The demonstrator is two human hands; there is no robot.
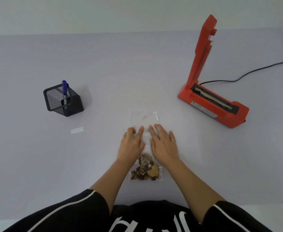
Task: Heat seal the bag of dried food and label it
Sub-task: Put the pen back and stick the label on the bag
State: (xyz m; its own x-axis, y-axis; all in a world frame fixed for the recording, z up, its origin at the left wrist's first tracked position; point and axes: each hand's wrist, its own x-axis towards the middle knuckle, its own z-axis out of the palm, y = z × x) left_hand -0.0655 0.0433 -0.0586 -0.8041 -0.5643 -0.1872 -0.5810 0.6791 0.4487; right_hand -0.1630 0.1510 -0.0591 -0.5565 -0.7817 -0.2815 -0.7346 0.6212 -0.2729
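Observation:
A clear plastic bag (pixel 145 118) lies flat on the table in front of me, with brown dried food (pixel 145 169) bunched at its near end. A small white printed label (pixel 146 130) sits across the bag's middle. My left hand (pixel 131 144) rests flat on the bag, fingertips at the label's left end. My right hand (pixel 163 144) lies flat beside it, fingertips on the label's right end. Both hands press down with fingers spread and grip nothing. The orange heat sealer (pixel 211 101) stands at the right with its arm raised.
A black mesh pen holder (pixel 62 101) with a blue marker (pixel 64 91) stands at the left. A white paper strip (pixel 77 130) lies in front of it. The sealer's black cable (pixel 248 72) runs off to the right edge.

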